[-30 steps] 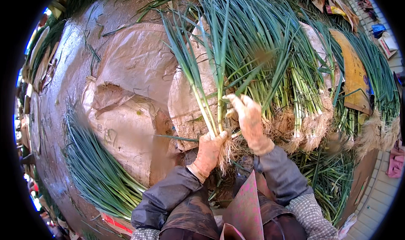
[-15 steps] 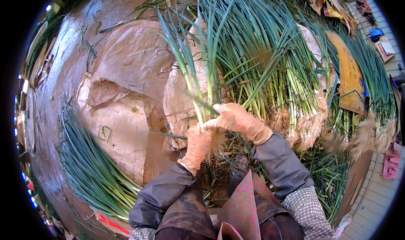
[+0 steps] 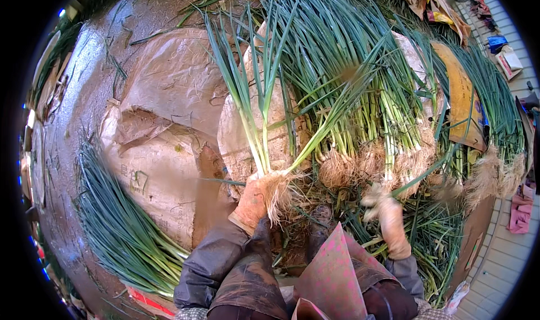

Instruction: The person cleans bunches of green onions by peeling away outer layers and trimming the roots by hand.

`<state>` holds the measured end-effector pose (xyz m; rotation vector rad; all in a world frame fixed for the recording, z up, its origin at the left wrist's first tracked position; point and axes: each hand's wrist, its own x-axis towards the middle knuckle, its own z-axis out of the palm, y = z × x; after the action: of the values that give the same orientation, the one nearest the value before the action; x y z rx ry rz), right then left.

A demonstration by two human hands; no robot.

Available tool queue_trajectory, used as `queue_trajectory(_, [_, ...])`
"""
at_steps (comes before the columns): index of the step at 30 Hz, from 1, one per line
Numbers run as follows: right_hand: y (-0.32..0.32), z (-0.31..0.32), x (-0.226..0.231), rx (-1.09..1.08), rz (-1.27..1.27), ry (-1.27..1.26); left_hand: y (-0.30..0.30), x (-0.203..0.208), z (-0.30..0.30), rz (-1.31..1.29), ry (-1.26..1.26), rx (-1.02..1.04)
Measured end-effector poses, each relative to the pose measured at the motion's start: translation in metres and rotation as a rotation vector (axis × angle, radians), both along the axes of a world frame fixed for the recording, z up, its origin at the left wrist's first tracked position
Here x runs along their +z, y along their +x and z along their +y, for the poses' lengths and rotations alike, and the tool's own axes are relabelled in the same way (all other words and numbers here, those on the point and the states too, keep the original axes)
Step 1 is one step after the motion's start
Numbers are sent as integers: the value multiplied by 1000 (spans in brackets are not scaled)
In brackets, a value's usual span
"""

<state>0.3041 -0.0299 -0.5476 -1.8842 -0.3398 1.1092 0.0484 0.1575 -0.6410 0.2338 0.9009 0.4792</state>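
Observation:
My left hand (image 3: 251,205), in an orange-tan glove, is closed around the lower ends of several green onions (image 3: 260,145). Their pale roots (image 3: 277,195) hang beside its fingers, and the green tops fan away from me; one stalk leans to the right. Off to the right, over a heap of loose leaves, my gloved right hand (image 3: 388,221) is blurred by motion, with its fingers apart. A long green leaf (image 3: 423,176) lies at its fingers, seemingly loose from the grip.
Rooted green onions (image 3: 337,66) lie in a row beyond my hands, with a yellow strip (image 3: 458,95) across those at right. Another bunch (image 3: 126,218) lies at left, by brown sacking (image 3: 154,173). Trimmed leaves (image 3: 433,230) pile at right. A pink-spotted sheet (image 3: 326,275) stands between my legs.
My right hand has left the green onions and swung right and nearer to me, a leaf now beside it. The left hand keeps its hold, and the stalks tilt slightly left.

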Motion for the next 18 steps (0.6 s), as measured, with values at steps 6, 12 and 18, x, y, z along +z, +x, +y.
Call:
queue_trajectory(6, [-20, 37, -4, 470, -151, -299, 15, 1, -21, -142, 49, -486])
queue_trajectory(12, [-35, 138, -7, 615, -387, -27, 29, 7, -34, -233, 146, -572])
queue_trajectory(18, [-11, 132, -38, 394, -230, -45, 37, 21, -33, -164, 60, -411])
